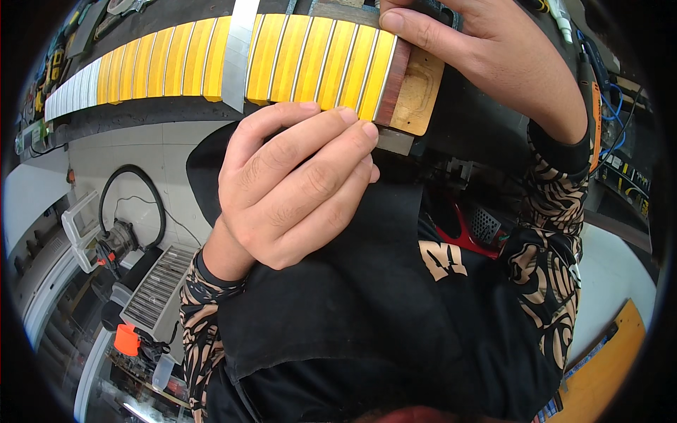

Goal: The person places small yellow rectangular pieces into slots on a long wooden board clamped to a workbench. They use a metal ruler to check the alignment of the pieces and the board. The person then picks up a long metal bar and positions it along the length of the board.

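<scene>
A guitar neck (300,60) lies across the bench, its fretboard masked with yellow tape between bright metal frets. Paler tape covers its far-left stretch. At the right end a reddish-brown strip of fretboard (393,83) is bare, beside a light wooden heel (421,92). A flat silvery metal strip (238,56) crosses the neck. My left hand (296,183) is closed at the near edge, fingertips on the last taped frets and thumb mostly hidden. At the far edge my right hand (486,53) grips the right end, thumb on top; its other fingers are partly out of sight.
The dark bench edge (148,113) runs below the neck. Cables and tools (612,120) crowd the right side. On the floor at left are a black hose (163,204) and a grey slatted unit (161,285). A wooden board (606,366) leans at lower right.
</scene>
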`<state>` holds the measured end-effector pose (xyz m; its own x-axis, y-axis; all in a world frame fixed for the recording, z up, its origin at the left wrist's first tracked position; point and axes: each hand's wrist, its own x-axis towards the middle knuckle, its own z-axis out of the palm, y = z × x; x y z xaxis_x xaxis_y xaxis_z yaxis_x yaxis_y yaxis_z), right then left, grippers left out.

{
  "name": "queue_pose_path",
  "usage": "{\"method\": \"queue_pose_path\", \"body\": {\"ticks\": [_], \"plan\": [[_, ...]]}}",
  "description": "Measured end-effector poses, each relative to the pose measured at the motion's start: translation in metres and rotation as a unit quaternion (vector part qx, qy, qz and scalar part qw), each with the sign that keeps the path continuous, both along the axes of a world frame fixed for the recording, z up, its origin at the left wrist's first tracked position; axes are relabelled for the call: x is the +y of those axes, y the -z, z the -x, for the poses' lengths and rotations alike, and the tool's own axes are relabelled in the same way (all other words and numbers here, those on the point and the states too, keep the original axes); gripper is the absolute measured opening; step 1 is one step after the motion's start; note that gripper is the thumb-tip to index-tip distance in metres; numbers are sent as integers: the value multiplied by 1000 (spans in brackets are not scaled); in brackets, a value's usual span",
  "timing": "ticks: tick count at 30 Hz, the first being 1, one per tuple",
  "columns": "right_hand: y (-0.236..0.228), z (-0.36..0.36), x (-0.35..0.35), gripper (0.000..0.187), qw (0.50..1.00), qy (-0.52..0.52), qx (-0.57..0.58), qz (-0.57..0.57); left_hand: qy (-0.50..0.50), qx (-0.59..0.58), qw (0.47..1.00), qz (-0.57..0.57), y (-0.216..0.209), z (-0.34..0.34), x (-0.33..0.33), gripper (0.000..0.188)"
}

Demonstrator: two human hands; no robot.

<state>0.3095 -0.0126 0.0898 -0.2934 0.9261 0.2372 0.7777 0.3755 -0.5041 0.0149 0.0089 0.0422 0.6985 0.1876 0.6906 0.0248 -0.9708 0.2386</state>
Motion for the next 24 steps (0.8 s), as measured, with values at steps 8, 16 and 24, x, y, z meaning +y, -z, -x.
{"method": "queue_pose_path", "body": {"ticks": [8,16,24], "plan": [[9,-2,-1,16,1000,8,19,-14,0,2,1000,-6,2,1,0,16],[1,33,-11,12,981,145,-61,-113,-7,4,1000,-16,5,1,0,16],[13,34,-20,9,987,107,38,-115,-21,23,1000,2,4,3,-5,24]]}}
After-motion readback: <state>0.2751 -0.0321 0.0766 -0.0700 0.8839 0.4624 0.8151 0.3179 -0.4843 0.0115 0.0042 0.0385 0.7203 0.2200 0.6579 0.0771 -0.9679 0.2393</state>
